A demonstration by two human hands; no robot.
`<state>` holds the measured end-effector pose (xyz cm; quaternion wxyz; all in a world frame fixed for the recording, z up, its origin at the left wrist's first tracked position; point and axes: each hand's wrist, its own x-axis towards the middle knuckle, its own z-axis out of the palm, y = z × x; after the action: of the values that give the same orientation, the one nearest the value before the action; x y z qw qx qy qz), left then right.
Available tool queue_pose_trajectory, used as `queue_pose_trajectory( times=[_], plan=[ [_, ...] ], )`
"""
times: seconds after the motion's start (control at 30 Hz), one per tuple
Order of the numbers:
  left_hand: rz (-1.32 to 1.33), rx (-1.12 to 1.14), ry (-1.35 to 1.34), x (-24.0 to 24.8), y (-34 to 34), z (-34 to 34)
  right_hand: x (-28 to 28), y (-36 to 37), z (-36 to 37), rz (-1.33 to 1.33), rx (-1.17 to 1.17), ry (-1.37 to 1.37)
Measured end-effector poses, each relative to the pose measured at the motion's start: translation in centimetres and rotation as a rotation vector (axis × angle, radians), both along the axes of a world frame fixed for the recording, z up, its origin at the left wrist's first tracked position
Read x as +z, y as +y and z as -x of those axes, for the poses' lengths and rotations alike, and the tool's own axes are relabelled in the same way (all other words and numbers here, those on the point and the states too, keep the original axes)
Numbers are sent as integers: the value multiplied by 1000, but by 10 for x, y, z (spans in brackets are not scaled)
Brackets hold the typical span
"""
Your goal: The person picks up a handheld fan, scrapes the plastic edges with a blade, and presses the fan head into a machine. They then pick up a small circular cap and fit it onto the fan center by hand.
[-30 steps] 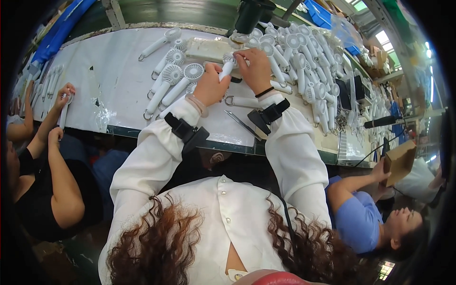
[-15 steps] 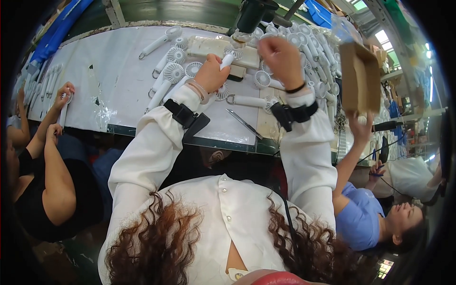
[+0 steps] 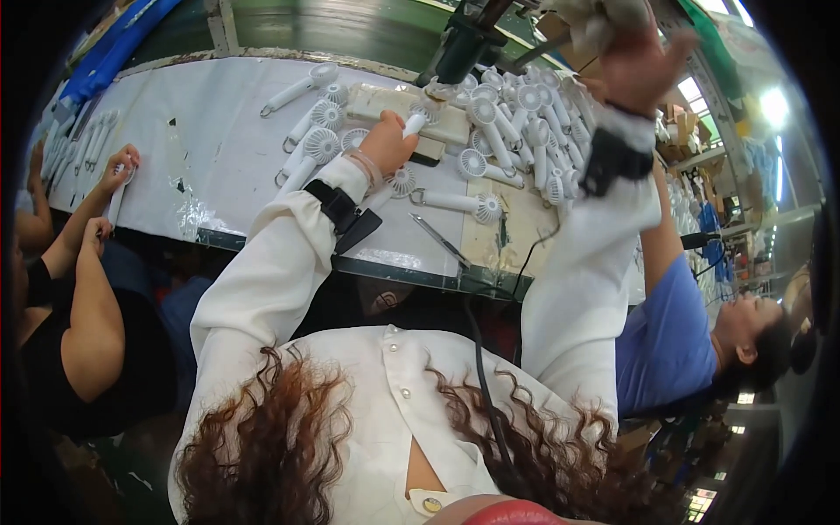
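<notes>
My left hand (image 3: 388, 146) is closed around the handle of a white handheld fan (image 3: 415, 121). The fan's round head lies on a pale block (image 3: 446, 124), right beneath the padded tip of a dark green bench press (image 3: 462, 51). High at the right, my right hand (image 3: 637, 74) is raised and smeared by motion. It is up against a pale, bulky thing (image 3: 604, 19) that I cannot make out, and its fingers are partly hidden there. Nearer me on the bench are another white fan (image 3: 455, 202) with a metal loop and a silver pen-like tool (image 3: 439, 238).
White fans (image 3: 525, 101) pile up right of the press; several more (image 3: 322, 144) lie to its left. A black cable (image 3: 530, 254) crosses the bench's front edge (image 3: 385, 266). One person (image 3: 96, 341) works at the left; another in blue (image 3: 669, 341) is close at the right.
My right hand has swung up and right, away from the press. The left hand stays with the fan under the press. The cardboard box at the right no longer shows there; fans in the pile have shifted.
</notes>
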<state>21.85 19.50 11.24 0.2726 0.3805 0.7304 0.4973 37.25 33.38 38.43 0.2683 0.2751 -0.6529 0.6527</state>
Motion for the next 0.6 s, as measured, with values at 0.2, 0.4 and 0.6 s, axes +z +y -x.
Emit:
queue_pose_trajectory(
  times=[0.2, 0.4, 0.6],
  plan=[
    [-11, 16, 50, -14, 5, 5, -81, -68, -55, -695, -342, -658],
    [-22, 17, 170, -26, 13, 7, -211, -80, -42, -1474, -935, -208],
    [-2, 4, -4, -12, 4, 6, -195, -85, -43, -1425, -882, -258]
  ],
)
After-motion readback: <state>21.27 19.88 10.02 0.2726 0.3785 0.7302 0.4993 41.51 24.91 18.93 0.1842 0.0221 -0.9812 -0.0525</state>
